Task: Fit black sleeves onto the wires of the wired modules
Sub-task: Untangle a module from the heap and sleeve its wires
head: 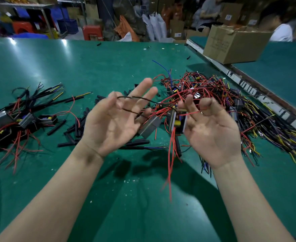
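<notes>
Wired module with red wires hanging, held up over the tabletop's middle in the curled fingers of the right hand, left hand palm up, fingers spread, thin black wire across them, loose black sleeves beneath, sleeved modules toward the left edge, tangled wire heap toward the right edge.

We scan for anything readable and come up nearly dry. The cardboard box at the far right edge of the table carries faint printed lines on its side, but we cannot make out a single word. Behind it, a box in the stacks wears a small white label with dark marks, too blurred for us to read. The strip along the table's right edge shows black marks, nothing we can decipher.
</notes>
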The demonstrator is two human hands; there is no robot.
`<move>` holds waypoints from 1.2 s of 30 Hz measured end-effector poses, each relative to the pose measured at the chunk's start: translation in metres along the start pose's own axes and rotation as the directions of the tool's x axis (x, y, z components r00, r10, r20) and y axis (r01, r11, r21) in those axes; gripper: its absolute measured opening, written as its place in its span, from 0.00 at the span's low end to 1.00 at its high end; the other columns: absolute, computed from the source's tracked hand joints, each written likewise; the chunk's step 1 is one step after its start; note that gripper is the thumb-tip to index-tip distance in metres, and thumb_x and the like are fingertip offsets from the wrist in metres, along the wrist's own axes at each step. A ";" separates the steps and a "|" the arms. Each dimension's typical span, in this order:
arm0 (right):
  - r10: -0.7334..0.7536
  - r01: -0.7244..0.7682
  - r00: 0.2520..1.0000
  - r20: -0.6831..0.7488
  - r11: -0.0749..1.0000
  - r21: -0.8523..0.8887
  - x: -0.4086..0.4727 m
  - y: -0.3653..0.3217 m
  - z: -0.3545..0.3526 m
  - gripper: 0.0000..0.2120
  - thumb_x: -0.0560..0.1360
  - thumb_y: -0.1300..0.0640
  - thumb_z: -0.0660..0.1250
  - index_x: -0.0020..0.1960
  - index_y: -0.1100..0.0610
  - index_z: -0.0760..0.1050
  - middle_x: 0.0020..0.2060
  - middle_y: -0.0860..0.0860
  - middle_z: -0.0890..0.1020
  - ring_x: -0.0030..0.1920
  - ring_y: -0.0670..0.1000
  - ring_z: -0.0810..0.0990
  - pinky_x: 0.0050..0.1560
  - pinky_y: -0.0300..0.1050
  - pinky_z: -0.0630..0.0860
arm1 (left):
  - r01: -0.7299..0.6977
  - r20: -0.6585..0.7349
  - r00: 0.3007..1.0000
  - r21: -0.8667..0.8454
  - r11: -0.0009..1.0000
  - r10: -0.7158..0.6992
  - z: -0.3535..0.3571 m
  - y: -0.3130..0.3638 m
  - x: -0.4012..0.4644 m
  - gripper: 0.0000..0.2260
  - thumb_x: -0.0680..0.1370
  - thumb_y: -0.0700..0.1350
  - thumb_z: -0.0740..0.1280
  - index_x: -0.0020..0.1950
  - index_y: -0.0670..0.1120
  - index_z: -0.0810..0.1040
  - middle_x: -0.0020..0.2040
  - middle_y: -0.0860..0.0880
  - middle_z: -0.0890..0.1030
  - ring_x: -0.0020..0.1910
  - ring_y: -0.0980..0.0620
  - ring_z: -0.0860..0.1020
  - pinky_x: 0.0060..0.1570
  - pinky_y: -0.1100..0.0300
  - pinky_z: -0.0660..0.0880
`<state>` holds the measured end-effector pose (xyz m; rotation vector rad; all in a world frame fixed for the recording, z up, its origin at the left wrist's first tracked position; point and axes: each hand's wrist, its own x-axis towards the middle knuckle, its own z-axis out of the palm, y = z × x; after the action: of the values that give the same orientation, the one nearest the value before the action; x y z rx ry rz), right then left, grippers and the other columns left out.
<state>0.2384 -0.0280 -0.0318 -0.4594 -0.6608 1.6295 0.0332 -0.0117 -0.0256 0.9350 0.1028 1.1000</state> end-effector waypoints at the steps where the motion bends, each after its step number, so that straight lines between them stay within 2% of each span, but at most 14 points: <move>1: -0.020 0.019 1.000 0.020 0.999 0.050 -0.001 -0.001 0.001 0.12 0.74 0.50 0.60 0.35 0.51 0.78 0.50 0.50 0.82 0.49 0.50 0.82 0.43 0.40 0.78 | 0.012 -0.013 1.000 -0.071 0.997 -0.013 0.001 0.002 0.000 0.09 0.73 0.50 0.69 0.36 0.48 0.82 0.63 0.48 0.79 0.71 0.45 0.67 0.68 0.51 0.61; 4: -0.043 0.036 0.996 0.076 0.995 0.096 -0.003 0.001 0.003 0.11 0.73 0.50 0.61 0.36 0.51 0.79 0.58 0.51 0.81 0.51 0.50 0.82 0.45 0.40 0.78 | 0.102 -0.035 0.992 -0.303 0.947 -0.118 0.001 0.005 -0.003 0.11 0.76 0.46 0.66 0.42 0.41 0.83 0.63 0.42 0.78 0.68 0.42 0.71 0.69 0.49 0.62; 7: -0.016 0.012 0.995 0.099 0.999 0.043 -0.002 0.005 0.006 0.11 0.73 0.50 0.61 0.37 0.50 0.79 0.62 0.52 0.79 0.61 0.51 0.78 0.47 0.42 0.78 | 0.128 -0.049 0.988 -0.255 0.958 -0.145 0.003 0.001 -0.003 0.11 0.77 0.48 0.65 0.44 0.43 0.83 0.61 0.43 0.80 0.66 0.44 0.74 0.66 0.51 0.67; 9: -0.011 0.012 0.994 0.107 1.000 -0.009 -0.001 0.009 0.006 0.13 0.75 0.51 0.59 0.37 0.50 0.79 0.63 0.54 0.79 0.62 0.52 0.78 0.50 0.43 0.78 | 0.170 0.001 0.985 -0.231 0.958 -0.174 0.004 -0.005 -0.001 0.11 0.77 0.49 0.64 0.45 0.45 0.84 0.61 0.44 0.80 0.66 0.45 0.74 0.64 0.54 0.69; 13: -0.018 0.025 0.990 0.138 0.998 -0.051 -0.001 0.015 0.007 0.15 0.75 0.50 0.57 0.39 0.48 0.81 0.57 0.56 0.82 0.57 0.53 0.81 0.50 0.43 0.78 | 0.218 0.064 0.976 -0.219 0.951 -0.209 0.000 -0.015 0.000 0.11 0.78 0.51 0.63 0.50 0.50 0.84 0.63 0.46 0.79 0.65 0.48 0.75 0.62 0.59 0.72; 15: -0.022 0.030 0.989 0.145 0.998 -0.054 -0.001 0.016 0.006 0.12 0.73 0.49 0.60 0.40 0.48 0.82 0.53 0.55 0.84 0.52 0.52 0.83 0.47 0.41 0.79 | 0.247 0.100 0.967 -0.172 0.954 -0.233 -0.002 -0.016 0.000 0.11 0.77 0.53 0.63 0.51 0.53 0.83 0.62 0.48 0.80 0.61 0.52 0.77 0.54 0.63 0.75; 17: -0.008 0.017 0.989 0.144 0.998 -0.061 -0.001 0.020 0.006 0.05 0.69 0.49 0.69 0.41 0.47 0.82 0.48 0.53 0.85 0.48 0.50 0.84 0.44 0.40 0.79 | 0.269 0.098 0.961 -0.094 0.959 -0.260 -0.002 -0.016 -0.001 0.09 0.76 0.54 0.64 0.50 0.55 0.83 0.60 0.50 0.81 0.52 0.56 0.81 0.43 0.68 0.74; 19: 0.019 -0.006 0.992 0.128 0.995 -0.100 -0.001 0.025 0.006 0.05 0.64 0.50 0.73 0.40 0.47 0.83 0.43 0.51 0.86 0.42 0.48 0.84 0.41 0.38 0.78 | 0.262 0.049 0.964 -0.017 0.965 -0.261 -0.002 -0.019 -0.001 0.09 0.74 0.53 0.65 0.50 0.56 0.83 0.54 0.51 0.83 0.41 0.59 0.80 0.35 0.69 0.70; 21: 0.035 -0.022 0.996 0.087 0.989 -0.148 0.000 0.029 0.007 0.04 0.67 0.53 0.70 0.38 0.48 0.83 0.38 0.48 0.85 0.38 0.46 0.83 0.39 0.36 0.77 | 0.242 -0.031 0.970 0.052 0.969 -0.241 -0.002 -0.023 0.001 0.09 0.72 0.49 0.66 0.48 0.57 0.83 0.45 0.52 0.84 0.33 0.60 0.76 0.30 0.70 0.66; 24: 0.057 -0.056 0.998 0.004 0.984 -0.172 0.001 0.033 0.006 0.08 0.69 0.58 0.65 0.38 0.52 0.84 0.36 0.49 0.84 0.34 0.45 0.82 0.35 0.33 0.76 | 0.244 -0.120 0.965 0.093 0.965 -0.232 -0.001 -0.028 0.004 0.06 0.70 0.42 0.70 0.43 0.53 0.83 0.34 0.52 0.79 0.28 0.60 0.72 0.24 0.72 0.65; 27: 0.077 -0.081 0.997 -0.028 0.972 -0.220 0.001 0.034 0.004 0.03 0.67 0.59 0.67 0.41 0.55 0.78 0.36 0.50 0.84 0.34 0.45 0.82 0.35 0.33 0.76 | 0.285 -0.212 0.943 0.119 0.951 -0.257 -0.004 -0.031 0.005 0.04 0.71 0.44 0.66 0.43 0.50 0.80 0.31 0.52 0.74 0.30 0.59 0.71 0.26 0.73 0.56; 29: 0.094 -0.101 0.995 -0.040 0.967 -0.236 0.001 0.034 0.003 0.07 0.66 0.60 0.68 0.41 0.55 0.70 0.35 0.51 0.84 0.33 0.45 0.82 0.33 0.33 0.75 | 0.307 -0.263 0.928 0.133 0.942 -0.265 -0.007 -0.031 0.004 0.06 0.72 0.45 0.63 0.44 0.49 0.79 0.31 0.52 0.75 0.31 0.57 0.72 0.30 0.70 0.54; 33: 0.140 -0.144 0.990 -0.034 0.962 -0.234 0.001 0.033 0.003 0.10 0.66 0.61 0.68 0.46 0.55 0.71 0.36 0.52 0.84 0.32 0.45 0.81 0.30 0.33 0.75 | 0.358 -0.270 0.911 0.147 0.922 -0.310 -0.009 -0.029 0.005 0.05 0.70 0.43 0.66 0.42 0.49 0.81 0.30 0.50 0.77 0.29 0.56 0.76 0.27 0.70 0.66; 36: 0.200 -0.195 0.980 -0.006 0.944 -0.265 0.000 0.033 0.002 0.13 0.66 0.62 0.68 0.50 0.57 0.74 0.35 0.51 0.84 0.32 0.46 0.81 0.32 0.33 0.76 | 0.393 -0.275 0.899 0.165 0.905 -0.340 -0.009 -0.030 0.004 0.06 0.71 0.44 0.67 0.44 0.46 0.82 0.27 0.51 0.75 0.25 0.58 0.76 0.20 0.72 0.68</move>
<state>0.2121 -0.0306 -0.0523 -0.7235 -0.8765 1.7430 0.0516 -0.0073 -0.0503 0.9242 0.5897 0.8507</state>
